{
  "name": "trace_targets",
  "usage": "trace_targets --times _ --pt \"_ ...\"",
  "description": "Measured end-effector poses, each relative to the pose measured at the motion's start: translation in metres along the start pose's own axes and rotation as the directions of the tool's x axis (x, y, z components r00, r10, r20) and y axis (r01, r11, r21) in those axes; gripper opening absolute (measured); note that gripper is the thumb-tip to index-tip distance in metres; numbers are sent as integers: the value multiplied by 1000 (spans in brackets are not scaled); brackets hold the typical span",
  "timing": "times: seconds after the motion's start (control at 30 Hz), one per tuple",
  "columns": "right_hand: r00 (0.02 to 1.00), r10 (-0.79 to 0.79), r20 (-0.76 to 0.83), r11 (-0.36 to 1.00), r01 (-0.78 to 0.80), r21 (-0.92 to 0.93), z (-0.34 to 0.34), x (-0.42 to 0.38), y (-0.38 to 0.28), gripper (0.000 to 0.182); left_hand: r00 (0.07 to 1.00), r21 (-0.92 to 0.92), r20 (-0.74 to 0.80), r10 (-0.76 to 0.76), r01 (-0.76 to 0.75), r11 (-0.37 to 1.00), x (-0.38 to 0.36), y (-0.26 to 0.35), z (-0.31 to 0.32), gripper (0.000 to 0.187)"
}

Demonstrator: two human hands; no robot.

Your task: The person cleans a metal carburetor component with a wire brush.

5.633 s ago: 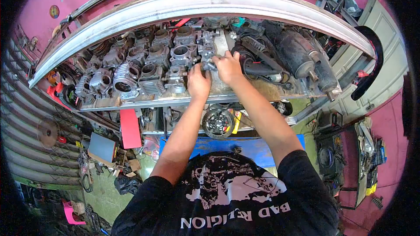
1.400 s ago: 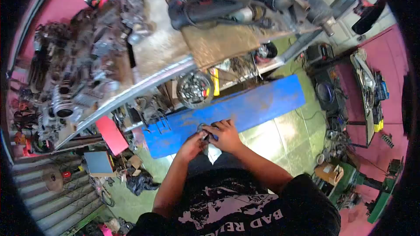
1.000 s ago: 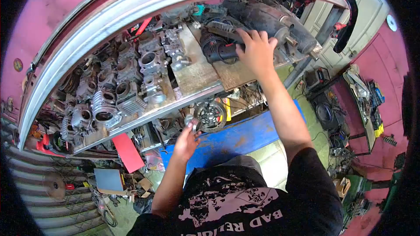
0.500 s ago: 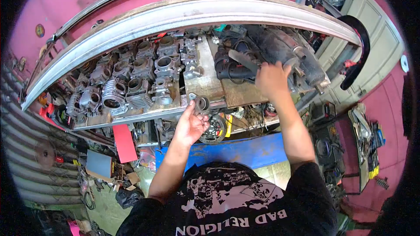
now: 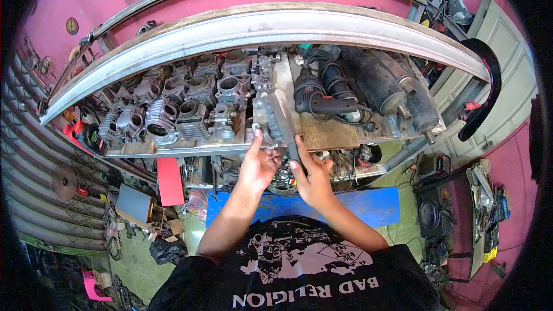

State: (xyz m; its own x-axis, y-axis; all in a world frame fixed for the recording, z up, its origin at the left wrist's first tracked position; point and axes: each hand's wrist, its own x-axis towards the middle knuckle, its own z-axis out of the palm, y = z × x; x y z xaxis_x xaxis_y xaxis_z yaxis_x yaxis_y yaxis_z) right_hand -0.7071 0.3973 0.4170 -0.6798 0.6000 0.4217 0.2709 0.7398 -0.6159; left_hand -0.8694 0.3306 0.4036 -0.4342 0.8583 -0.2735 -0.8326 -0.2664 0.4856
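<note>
My left hand (image 5: 257, 167) is closed on a small grey metal part with a round opening and a flange (image 5: 265, 129), held up at the bench's front edge. A flat file (image 5: 282, 120), its blade pointing up and away, is gripped in my right hand (image 5: 314, 175). The file's blade overlaps the metal part in this view, and motion blurs both. Left of my hands, several engine cylinders (image 5: 199, 87) stand in rows on the bench. To the right of the file lies a power drill (image 5: 322, 102) with its cable.
Dark exhaust mufflers (image 5: 374, 80) lie on the bench's right side. A pale curved-looking rail (image 5: 271, 23) crosses above the bench. Below are a brake disc (image 5: 282, 183), a red panel (image 5: 170, 181) and a blue board (image 5: 363, 207). A cardboard box (image 5: 135, 204) sits at lower left.
My right hand has come from over the mufflers leftward and nearer, bringing the file against or over the metal part. My left hand still holds that part.
</note>
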Motion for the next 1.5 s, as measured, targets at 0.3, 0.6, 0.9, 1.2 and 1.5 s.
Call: trace_targets --times 0.3,0.6,0.9,1.2,1.5 --pt "997 -62 40 996 65 -65 -11 -43 4 63 988 19 -114 -104 106 994 -6 -23 -21 46" --pt "997 55 -49 966 -41 255 -1 -23 -6 63 956 195 3 292 -287 938 -24 -3 -3 7" --pt "997 -62 -51 991 67 114 6 -94 11 67 917 218 149 370 -396 892 -23 -15 -10 19" --pt "990 71 -119 960 -35 277 -33 -74 -1 60 742 684 357 567 -621 382 -32 1 -16 60" --pt "997 34 64 762 -67 644 -38 -50 -29 65 810 289 367 458 -568 771 -52 -3 -3 72"
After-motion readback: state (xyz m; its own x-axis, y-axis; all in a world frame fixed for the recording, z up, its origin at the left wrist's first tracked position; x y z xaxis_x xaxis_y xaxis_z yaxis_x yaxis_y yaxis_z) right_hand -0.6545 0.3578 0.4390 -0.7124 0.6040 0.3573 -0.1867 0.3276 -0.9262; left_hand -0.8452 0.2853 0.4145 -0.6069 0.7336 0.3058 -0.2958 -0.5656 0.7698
